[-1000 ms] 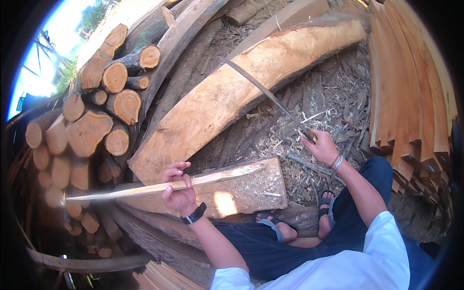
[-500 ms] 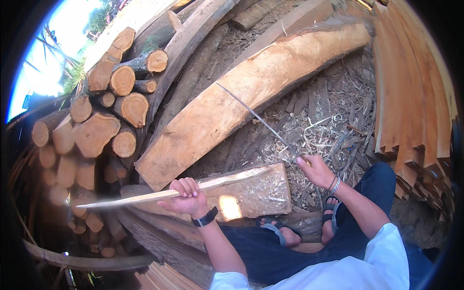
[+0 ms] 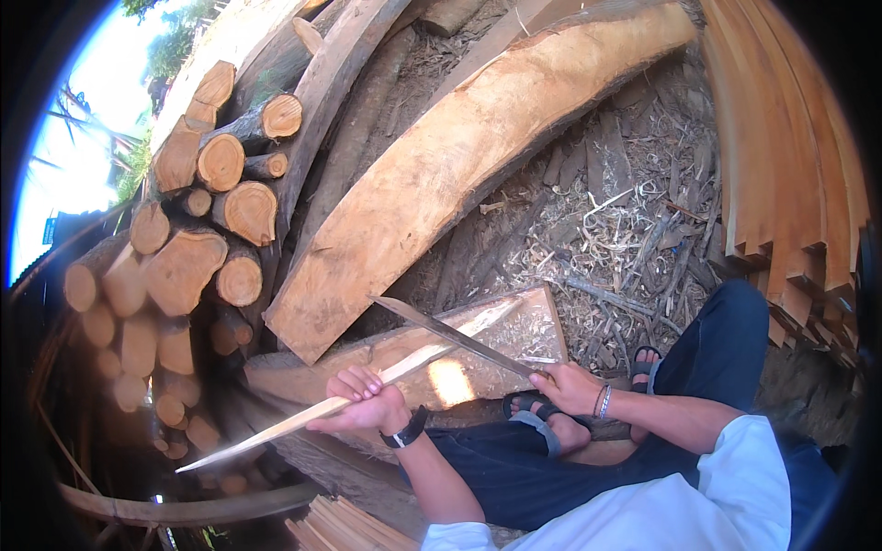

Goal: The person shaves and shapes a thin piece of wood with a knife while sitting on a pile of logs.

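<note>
My left hand [image 3: 366, 404] is closed around the middle of a pale wooden stick [image 3: 266, 439], which tapers to a point at its lower left end. The stick's other end lies over a thick wood block [image 3: 542, 344] in front of my legs. My right hand [image 3: 570, 387] grips a machete [image 3: 418, 318] by its handle, which the fingers mostly cover. Its long, dark blade points up and left and crosses over the stick above the block. Whether blade and stick touch, I cannot tell.
A long, curved wood slab [image 3: 441, 165] lies beyond the block. Cut logs [image 3: 188, 271] are piled at the left, and sawn planks [image 3: 781, 138] are stacked at the right. Shavings and bark [image 3: 606, 239] cover the ground. My sandalled foot [image 3: 560, 427] is close to the block.
The machete has come down and toward me, from over the slab to across the stick. The stick's pointed end has dipped, tilting it more steeply. The view has shifted slightly.
</note>
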Demonstrator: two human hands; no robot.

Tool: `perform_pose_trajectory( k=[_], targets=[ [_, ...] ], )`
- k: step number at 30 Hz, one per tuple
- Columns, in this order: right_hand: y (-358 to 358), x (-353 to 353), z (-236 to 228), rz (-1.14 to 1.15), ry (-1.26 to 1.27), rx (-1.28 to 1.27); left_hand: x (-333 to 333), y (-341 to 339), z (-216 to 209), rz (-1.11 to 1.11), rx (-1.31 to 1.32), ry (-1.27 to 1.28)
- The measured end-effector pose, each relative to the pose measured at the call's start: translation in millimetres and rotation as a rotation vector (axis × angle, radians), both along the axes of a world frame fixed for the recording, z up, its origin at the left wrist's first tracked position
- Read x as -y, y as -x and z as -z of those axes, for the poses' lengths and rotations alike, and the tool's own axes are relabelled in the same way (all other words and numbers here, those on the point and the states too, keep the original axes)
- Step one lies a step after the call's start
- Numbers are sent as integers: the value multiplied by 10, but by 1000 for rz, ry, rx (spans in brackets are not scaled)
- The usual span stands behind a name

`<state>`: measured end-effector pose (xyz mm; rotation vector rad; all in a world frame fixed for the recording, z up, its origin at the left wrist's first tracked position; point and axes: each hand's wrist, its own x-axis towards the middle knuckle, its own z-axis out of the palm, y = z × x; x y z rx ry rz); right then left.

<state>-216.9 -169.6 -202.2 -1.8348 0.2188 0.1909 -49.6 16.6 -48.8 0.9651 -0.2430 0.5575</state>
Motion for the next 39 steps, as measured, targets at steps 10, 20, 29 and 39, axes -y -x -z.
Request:
perform_pose_trajectory(
  k=[10, 20, 29, 39],
  targets=[
    [0, 73, 145, 2, -13, -48, 55, 24, -35, -14, -12, -4],
    [24, 52, 203, 2, -48, -45, 210, 67, 15, 47, -16, -15],
    [41, 58, 281, -35, -79, 1, 215, 182, -102, 14, 59, -71],
    [99, -9, 136, 18, -75, 63, 178, 177, -40, -6, 18, -42]
  ],
)
